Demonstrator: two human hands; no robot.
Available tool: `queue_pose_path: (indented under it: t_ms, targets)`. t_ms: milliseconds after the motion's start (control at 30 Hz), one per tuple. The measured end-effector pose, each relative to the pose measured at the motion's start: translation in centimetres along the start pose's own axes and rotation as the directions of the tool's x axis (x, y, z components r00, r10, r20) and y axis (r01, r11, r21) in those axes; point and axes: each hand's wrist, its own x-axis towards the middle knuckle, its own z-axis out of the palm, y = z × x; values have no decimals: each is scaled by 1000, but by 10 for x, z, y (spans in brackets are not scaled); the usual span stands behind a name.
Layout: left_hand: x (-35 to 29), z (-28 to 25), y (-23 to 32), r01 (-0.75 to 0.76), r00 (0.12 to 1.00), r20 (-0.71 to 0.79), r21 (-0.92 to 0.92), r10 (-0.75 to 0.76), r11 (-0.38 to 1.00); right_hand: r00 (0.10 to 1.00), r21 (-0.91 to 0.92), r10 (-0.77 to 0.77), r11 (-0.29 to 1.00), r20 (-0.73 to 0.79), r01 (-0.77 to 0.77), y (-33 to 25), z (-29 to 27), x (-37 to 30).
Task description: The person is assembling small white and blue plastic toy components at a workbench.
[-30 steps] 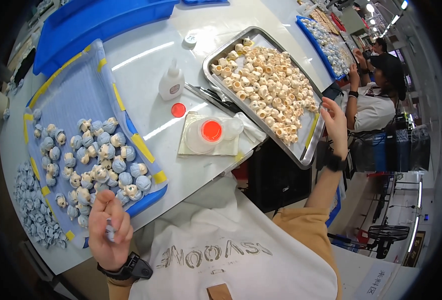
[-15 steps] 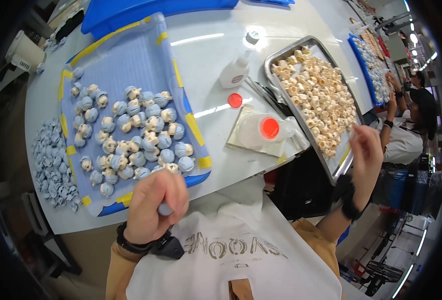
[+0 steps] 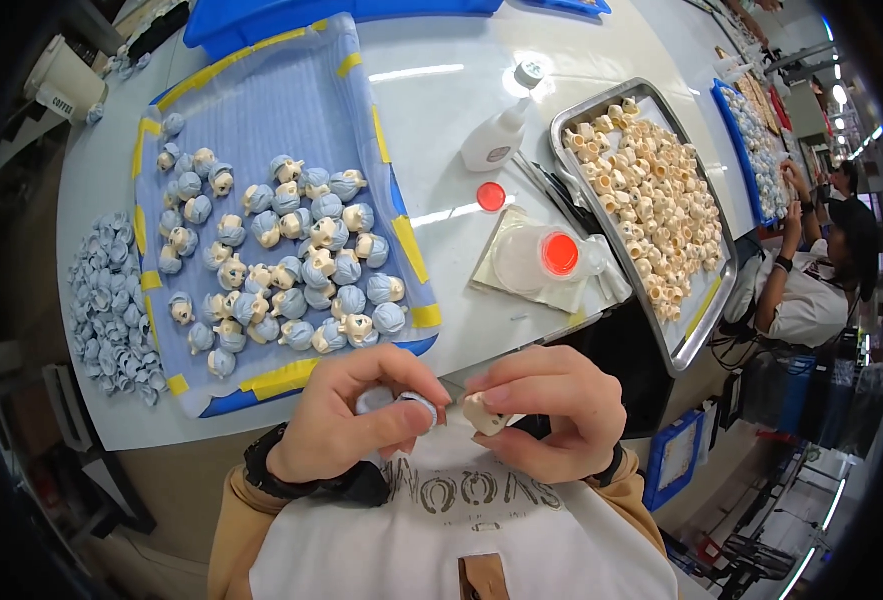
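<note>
My left hand (image 3: 347, 415), in front of my chest, is closed on a light blue hollow doll hair piece (image 3: 421, 403); another pale blue bit (image 3: 373, 399) shows among its fingers. Just to the right, my right hand (image 3: 567, 412) pinches a small cream doll head (image 3: 484, 413). The head and the hair piece face each other, a small gap apart. Ahead on the left, a cloth-lined blue tray (image 3: 262, 110) carries several heads wearing blue hair (image 3: 327, 235). A metal tray (image 3: 732, 268) on the right is full of bare cream heads (image 3: 652, 195).
Loose blue hair pieces (image 3: 112, 310) are heaped left of the lined tray. Between the trays stand a white squeeze bottle (image 3: 495, 137), a red cap (image 3: 491, 196), a red-topped jar (image 3: 527, 262) on a pad, and tweezers (image 3: 562, 190). A co-worker (image 3: 812, 290) sits at the far right.
My right hand has come from the metal tray's near edge to my chest, with a cream head in its fingers. My left hand has shifted right and opened up around the blue hair piece.
</note>
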Motion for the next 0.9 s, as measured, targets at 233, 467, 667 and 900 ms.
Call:
queue_pose_path:
  t_ms: [233,467,667,900]
  targets:
    - [3,1,-5,-47,997,-69,-145,37,988,999,-86,-44,995,24,46,5,1,1]
    - [7,12,4,-27,996,-82,77,33,997,997,-176,-62,983,-41,54,3,6,2]
    - [3,8,-3,-26,999,-20,-80,25,996,999,-188,-49,981,1,48,6,4,1]
    - [3,8,-4,-30,998,-64,-57,26,998,998,-215,-30,976,59,42,6,4,-1]
